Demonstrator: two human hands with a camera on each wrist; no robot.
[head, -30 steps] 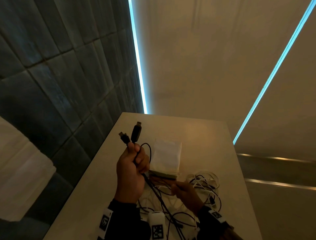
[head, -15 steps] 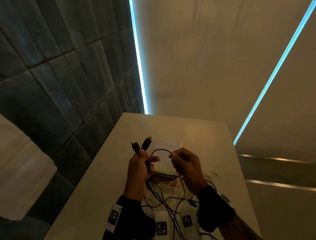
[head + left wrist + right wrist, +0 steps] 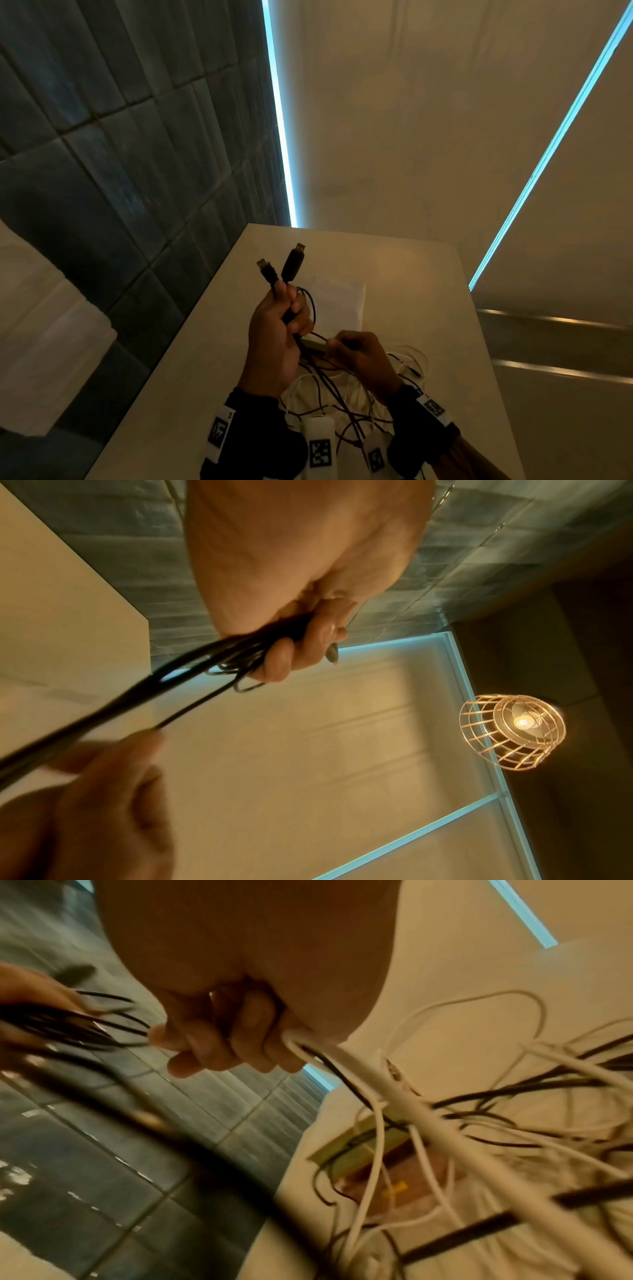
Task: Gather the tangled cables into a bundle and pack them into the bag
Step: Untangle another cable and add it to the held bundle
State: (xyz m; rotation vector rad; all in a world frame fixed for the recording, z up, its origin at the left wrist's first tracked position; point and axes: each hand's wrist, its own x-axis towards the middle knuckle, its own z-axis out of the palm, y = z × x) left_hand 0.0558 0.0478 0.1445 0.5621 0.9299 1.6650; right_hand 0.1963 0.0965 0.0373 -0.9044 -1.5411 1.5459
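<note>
The left hand (image 3: pixel 274 329) is held up above the table (image 3: pixel 428 281), with its back turned to the head camera and the wrist low. Its fingers (image 3: pixel 301 647) are curled tight round a bunch of black cables (image 3: pixel 310 308). Two black plugs (image 3: pixel 281 269) stick up out of the top of the fist, side by side, with their metal tips pointing up and away. Below the fist the black cables hang down in loops toward the table. The right hand (image 3: pixel 359 356) is lower and to the right, close beside the left hand, with its knuckles up. Its fingers (image 3: pixel 219 1047) are curled in, and white cables (image 3: pixel 377 1085) come out from under them, so it grips those; thin black strands run from its fingertips across to the left hand. Both wrists wear dark sleeves with white tags on them. The rest of the cables lie in a messy pile (image 3: pixel 342 401) of black and white loops on the table, under and between the two wrists. The bag (image 3: pixel 339 301) is pale and flat, and it lies on the table just past the hands; the left hand and the hanging black loops cover part of its left edge. A dark tiled wall (image 3: pixel 102 154) stands to the left of the table, and a glowing wire lamp (image 3: pixel 510 731) shows in the left wrist view.
</note>
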